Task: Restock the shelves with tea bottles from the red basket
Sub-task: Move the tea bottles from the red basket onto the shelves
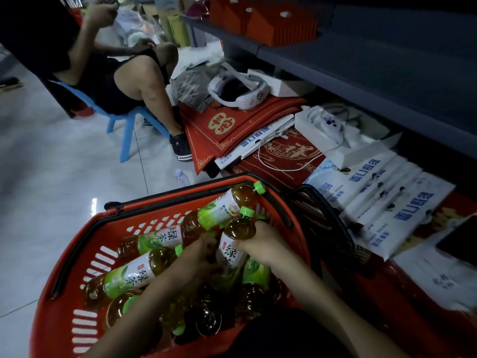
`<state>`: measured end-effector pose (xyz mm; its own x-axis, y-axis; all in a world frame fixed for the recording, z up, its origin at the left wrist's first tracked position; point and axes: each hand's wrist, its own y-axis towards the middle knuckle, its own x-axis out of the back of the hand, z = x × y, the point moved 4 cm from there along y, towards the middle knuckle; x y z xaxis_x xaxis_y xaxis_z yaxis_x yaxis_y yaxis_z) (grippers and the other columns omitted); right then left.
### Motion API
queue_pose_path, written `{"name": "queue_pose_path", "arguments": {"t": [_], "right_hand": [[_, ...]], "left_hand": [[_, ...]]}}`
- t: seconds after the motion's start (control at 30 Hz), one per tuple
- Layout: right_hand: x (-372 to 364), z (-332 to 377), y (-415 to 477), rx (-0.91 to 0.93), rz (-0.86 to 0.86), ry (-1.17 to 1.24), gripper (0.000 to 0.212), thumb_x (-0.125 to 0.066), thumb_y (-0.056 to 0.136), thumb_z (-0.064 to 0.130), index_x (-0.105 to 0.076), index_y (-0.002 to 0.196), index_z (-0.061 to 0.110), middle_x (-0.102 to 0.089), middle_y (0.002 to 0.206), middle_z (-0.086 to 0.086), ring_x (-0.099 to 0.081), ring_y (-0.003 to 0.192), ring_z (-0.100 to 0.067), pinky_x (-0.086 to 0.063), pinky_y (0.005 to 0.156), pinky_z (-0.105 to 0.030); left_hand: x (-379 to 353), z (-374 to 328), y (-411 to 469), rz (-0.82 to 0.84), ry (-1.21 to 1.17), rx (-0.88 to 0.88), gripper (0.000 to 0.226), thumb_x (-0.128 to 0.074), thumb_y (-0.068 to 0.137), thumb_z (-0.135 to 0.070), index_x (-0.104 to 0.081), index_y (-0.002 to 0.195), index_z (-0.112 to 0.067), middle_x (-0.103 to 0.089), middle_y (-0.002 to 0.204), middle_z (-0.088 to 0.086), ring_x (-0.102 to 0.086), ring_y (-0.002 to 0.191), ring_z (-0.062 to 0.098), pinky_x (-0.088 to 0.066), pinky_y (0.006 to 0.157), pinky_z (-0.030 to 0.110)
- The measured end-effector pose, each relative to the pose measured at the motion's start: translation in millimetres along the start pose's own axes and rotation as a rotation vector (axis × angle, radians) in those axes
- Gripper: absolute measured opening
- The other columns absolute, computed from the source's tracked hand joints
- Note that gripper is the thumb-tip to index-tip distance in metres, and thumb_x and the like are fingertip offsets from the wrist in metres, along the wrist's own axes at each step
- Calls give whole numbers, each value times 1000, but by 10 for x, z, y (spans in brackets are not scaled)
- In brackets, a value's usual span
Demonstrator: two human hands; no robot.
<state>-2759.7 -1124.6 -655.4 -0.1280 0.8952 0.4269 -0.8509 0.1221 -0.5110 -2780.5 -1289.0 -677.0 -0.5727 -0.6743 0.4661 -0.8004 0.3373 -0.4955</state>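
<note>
A red basket (77, 257) sits low in front of me, holding several green-capped tea bottles with green and white labels. My right hand (263, 245) grips one tea bottle (236, 237) around its upper body, cap pointing up and away. My left hand (201, 254) reaches into the basket beside that bottle, fingers curled down among the bottles; what they hold is hidden. Another tea bottle (222, 210) lies across the far side of the basket. A dark grey shelf (374, 63) runs along the upper right.
A person sits on a blue plastic chair (126, 130) at the upper left on pale floor tiles. Red mats (222, 130), white and blue bags (382, 202), a white headset (237, 91) and a white box lie under the shelf. Orange boxes (271, 21) stand on the shelf.
</note>
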Motion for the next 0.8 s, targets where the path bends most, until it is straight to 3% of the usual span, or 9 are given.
{"name": "queue_pose_path", "arguments": {"t": [0.13,0.23,0.3,0.37,0.5,0.63,0.7,0.8], "right_hand": [[51,49,-134,66,-19,38,48,-74,79,37,-60,121,21,-66,118,3,-63,106,-19,-54,89,-36],[269,163,-346,183,-63,119,27,-76,80,29,-61,102,33,-67,104,13,-64,99,-10,-54,87,-32],[487,239,-525,271,-87,245,41,-77,81,19,-57,113,37,-63,104,19,-62,96,-2,-52,81,-26],[720,259,-719,327,-117,347,56,-77,81,13,-52,125,35,-60,110,21,-62,103,-4,-53,90,-31],[1236,111,-1157,355,-277,339,56,-77,81,18,-51,129,31,-62,111,14,-63,109,-11,-53,96,-41],[1851,-161,-1713,419,-466,334,41,-77,81,16,-57,112,33,-66,110,9,-65,100,-8,-55,86,-29],[2174,-313,-2045,453,-577,326,38,-75,82,14,-55,102,40,-64,105,14,-64,93,2,-51,79,-16],[2615,-597,-2512,457,-757,326,40,-72,85,12,-52,98,45,-61,99,24,-59,90,12,-47,75,-8]], "left_hand": [[27,-136,-162,-71,-96,-50,44,-73,74,6,-57,108,-15,-72,84,7,-72,77,13,-56,62,21],[66,-380,-319,-105,-172,-138,43,-77,70,6,-63,108,-8,-76,85,2,-73,76,12,-55,60,18],[99,-627,-407,-135,-270,-203,52,-80,66,7,-63,112,-11,-77,92,5,-74,80,17,-57,61,21],[70,-943,-501,-136,-352,-263,51,-82,66,3,-64,110,-15,-76,94,7,-74,81,23,-60,63,30],[-199,-1659,-654,-87,-424,-412,44,-82,67,-9,-68,108,-16,-76,96,8,-74,82,24,-59,64,34],[-684,-2387,-814,11,-503,-542,39,-79,69,0,-69,104,-14,-75,93,13,-74,81,25,-61,64,33],[-1005,-2755,-899,76,-474,-610,42,-78,70,1,-68,108,-14,-76,93,12,-74,82,26,-62,69,35],[-1521,-3295,-1045,157,-438,-723,46,-80,68,2,-67,109,-14,-76,93,9,-74,83,23,-61,72,33]]}}
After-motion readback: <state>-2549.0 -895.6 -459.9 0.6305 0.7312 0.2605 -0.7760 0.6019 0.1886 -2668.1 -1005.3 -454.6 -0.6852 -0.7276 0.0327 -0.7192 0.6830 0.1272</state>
